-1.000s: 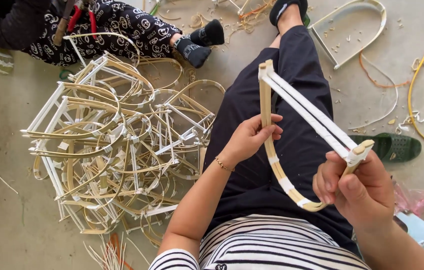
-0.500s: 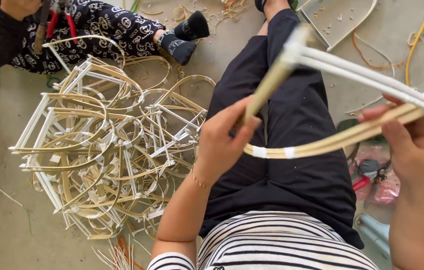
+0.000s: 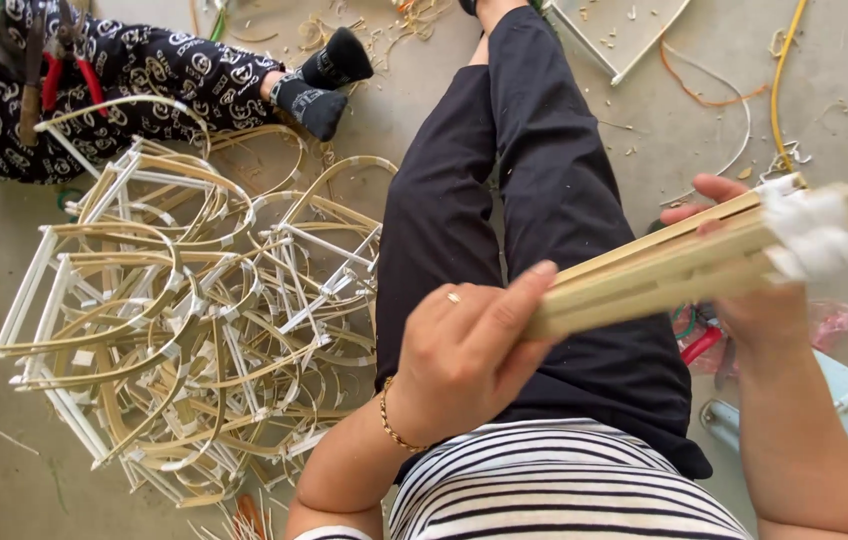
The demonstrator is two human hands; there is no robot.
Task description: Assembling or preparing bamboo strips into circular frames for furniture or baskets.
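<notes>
Bamboo frame [image 3: 664, 265] held across the lap, seen nearly edge-on: flat pale strips stacked close, long axis running from lower left to upper right, rising slightly toward the right. The right end is wrapped in white tape [image 3: 809, 232] and points toward the frame's right edge of view.

Left hand [image 3: 464, 355] clamped on the lower left end, thumb laid along the top strip, fingers curled beneath; ring and gold bracelet visible. Right hand [image 3: 754, 290] sits behind the taped end, fingertips showing above the strips; its grip is mostly hidden by the frame, so it probably holds from underneath, not certain. The two hands are set apart along the frame.

Below the frame: black trousers [image 3: 534, 200], legs stretched away from the camera. Left of the legs, close by, a large pile of finished bamboo frames [image 3: 174, 310] covers the floor. Beyond it sits another person in patterned trousers [image 3: 144, 70]. Bare concrete floor [image 3: 824, 110] opens right of the legs, littered with a yellow cord [image 3: 776, 80] and shavings. Red-handled pliers [image 3: 701, 345] lie beside the right thigh.
</notes>
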